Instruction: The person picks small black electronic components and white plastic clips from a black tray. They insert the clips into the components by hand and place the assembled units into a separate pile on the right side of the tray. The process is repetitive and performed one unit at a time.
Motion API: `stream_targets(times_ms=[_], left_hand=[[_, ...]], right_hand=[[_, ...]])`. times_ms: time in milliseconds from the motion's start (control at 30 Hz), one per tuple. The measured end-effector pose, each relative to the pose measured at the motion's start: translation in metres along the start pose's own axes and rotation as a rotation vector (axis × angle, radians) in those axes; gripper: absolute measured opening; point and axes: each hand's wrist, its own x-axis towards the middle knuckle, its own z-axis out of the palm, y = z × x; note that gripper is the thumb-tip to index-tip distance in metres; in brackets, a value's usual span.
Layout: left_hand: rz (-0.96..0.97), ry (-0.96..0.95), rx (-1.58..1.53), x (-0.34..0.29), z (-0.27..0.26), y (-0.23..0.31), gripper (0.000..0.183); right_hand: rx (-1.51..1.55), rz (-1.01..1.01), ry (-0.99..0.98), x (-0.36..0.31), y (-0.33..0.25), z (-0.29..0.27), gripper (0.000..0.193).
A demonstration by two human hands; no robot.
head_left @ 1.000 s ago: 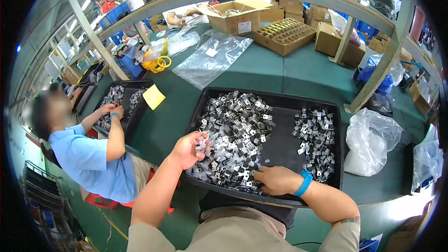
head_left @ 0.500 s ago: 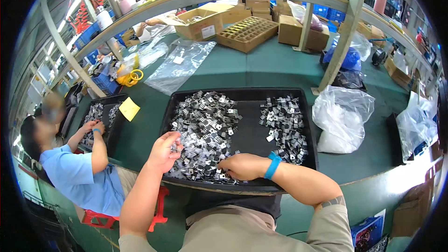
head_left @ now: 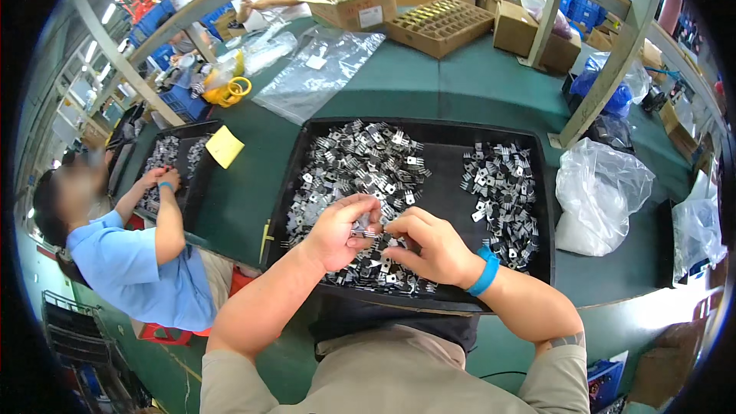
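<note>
A black tray [head_left: 446, 211] lies before me with two heaps of small three-legged transistors, black with silver tabs. The larger heap [head_left: 368, 155] fills its left side, with some whitish clear plastic bits among the parts. A smaller heap [head_left: 502, 195] lies along the right side. Above the near part of the larger heap, my left hand [head_left: 341, 236] is closed, pinching a transistor [head_left: 363, 234] whose legs show at the fingertips. My right hand [head_left: 441, 251], with a blue wristband, meets it there, thumb and fingers curled together. What the right fingertips grip is too small to make out.
To the left, a person in a blue shirt works over another black tray [head_left: 201, 176] with a yellow note [head_left: 225, 146]. A clear plastic bag [head_left: 598, 199] stands right of my tray. Behind are a flat bag [head_left: 326, 69], a divided carton [head_left: 441, 27] and a shelf post [head_left: 609, 80].
My right hand has lifted from the heap and come to my left fingertips. My left hand has moved right, toward it. The whole view has shifted, with the tray now further right.
</note>
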Motion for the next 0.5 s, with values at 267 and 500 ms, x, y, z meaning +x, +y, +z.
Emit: stream_targets(times_ms=[267, 500], left_hand=[[-0.176, -0.072, -0.062, 0.038, 0.02, -0.015, 0.015], [-0.27, -0.17, -0.028, 0.06, 0.028, -0.006, 0.017]], right_hand=[[0.142, 0.169, 0.04, 0.003, 0.021, -0.016, 0.008], [0.811, 0.559, 0.193, 0.008, 0.029, -0.035, 0.003]])
